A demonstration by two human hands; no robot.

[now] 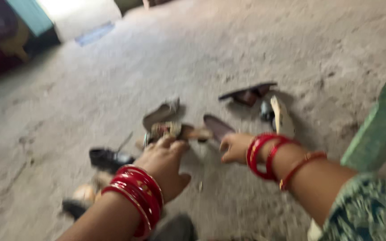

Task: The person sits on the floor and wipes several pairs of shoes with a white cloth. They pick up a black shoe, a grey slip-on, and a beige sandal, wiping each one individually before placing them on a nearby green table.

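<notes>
Nearest, left hand spread open over a sandal, touching or not unclear; right hand loosely curled, empty, beside a brown sole. Nothing lifted yet; farther shoes scattered mid-floor.

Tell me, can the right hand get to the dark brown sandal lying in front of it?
Probably yes. The right hand is already stretched out low over the floor, its curled fingers right beside the dark brown sandal, and nothing lies between them. The picture is blurred, so whether they touch is unclear.
</notes>
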